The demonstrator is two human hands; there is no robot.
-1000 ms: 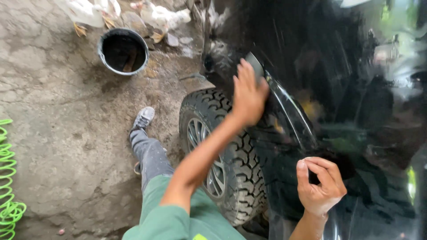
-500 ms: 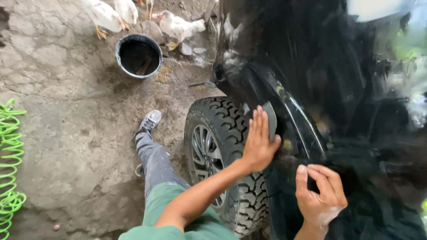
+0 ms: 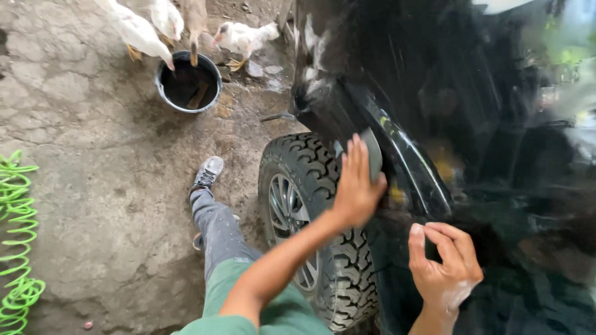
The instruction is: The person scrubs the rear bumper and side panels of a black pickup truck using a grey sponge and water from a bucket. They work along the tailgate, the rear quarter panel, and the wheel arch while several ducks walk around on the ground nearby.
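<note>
- The glossy black vehicle body (image 3: 472, 124) filled the space ahead of and to the right of both hands, its wet-looking panel mirroring blurred green and yellow shapes.
- The rough, stained concrete ground (image 3: 81, 155) stretched away to the left of the left hand.
- The knobbly black off-road tyre with a silver spoked wheel (image 3: 310, 217) stood directly under the left forearm, just left of the right hand.
- The black flared wheel arch (image 3: 403, 167) curved between the two hands, above the tyre.
- The person's own leg in grey jeans and a grey sneaker (image 3: 208, 177) reached out over the ground to the left of the left arm.
- The coiled bright green air hose (image 3: 15, 248) lay far to the left of the left hand, at the frame edge.
- The round black bucket (image 3: 166, 93) sat well beyond the left hand, up and to the left; it was dark inside, with a brownish stick-like object leaning in it, and whether it held liquid could not be told.
- Several white chickens (image 3: 245, 37) crowded round the bucket's far rim.
- The left hand (image 3: 357, 183) was spread flat, fingers together, pressing a flat grey sponge pad (image 3: 374, 155) against the wheel arch.
- The right hand (image 3: 444, 267) hovered close to the black panel, fingers curled loosely inward, gripping nothing visible, with pale foam on its heel.
</note>
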